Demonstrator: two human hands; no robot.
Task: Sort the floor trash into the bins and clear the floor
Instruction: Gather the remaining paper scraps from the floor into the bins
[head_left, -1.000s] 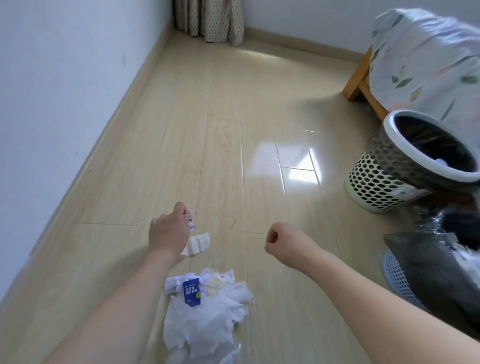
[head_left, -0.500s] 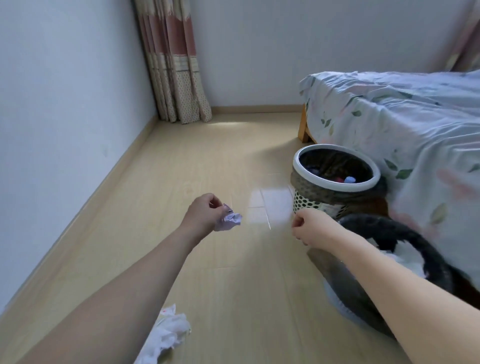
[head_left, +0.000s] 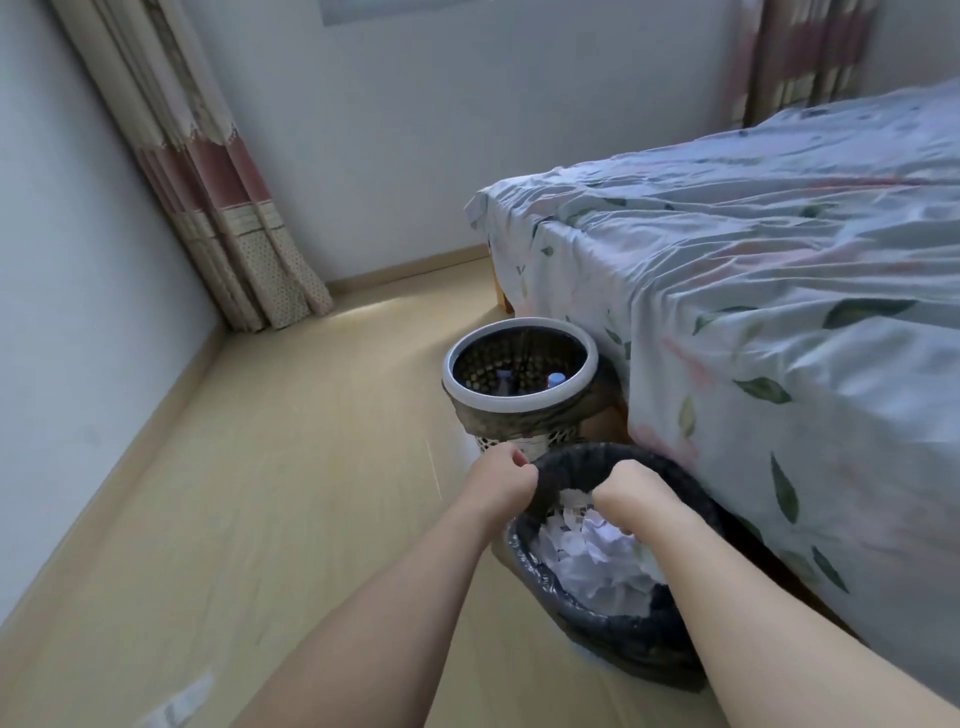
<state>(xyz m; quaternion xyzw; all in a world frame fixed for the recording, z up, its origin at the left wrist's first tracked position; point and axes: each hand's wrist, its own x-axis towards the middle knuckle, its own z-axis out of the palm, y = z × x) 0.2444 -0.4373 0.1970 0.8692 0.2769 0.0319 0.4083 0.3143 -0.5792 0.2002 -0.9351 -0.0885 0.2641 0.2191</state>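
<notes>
My left hand (head_left: 505, 480) hovers at the left rim of the near bin (head_left: 613, 631), which has a black liner. Its fingers are curled and no paper shows between them. My right hand (head_left: 626, 492) is a loose fist over the same bin and holds nothing that I can see. Crumpled white paper (head_left: 597, 564) fills this bin. Behind it stands a second bin (head_left: 519, 402) with a white rim and a perforated wall, and small items lie at its bottom. A blurred white scrap (head_left: 176, 701) lies on the wooden floor (head_left: 291, 493) at the bottom left.
A bed (head_left: 779, 291) with a leaf-print sheet runs along the right, close against both bins. A white wall (head_left: 67, 322) borders the floor on the left. A curtain (head_left: 218, 208) hangs in the far corner.
The view swung up and right from the floor pile to the bins. My left hand carried a crumpled paper to the near bin, and the paper no longer shows. My right hand moved over that bin.
</notes>
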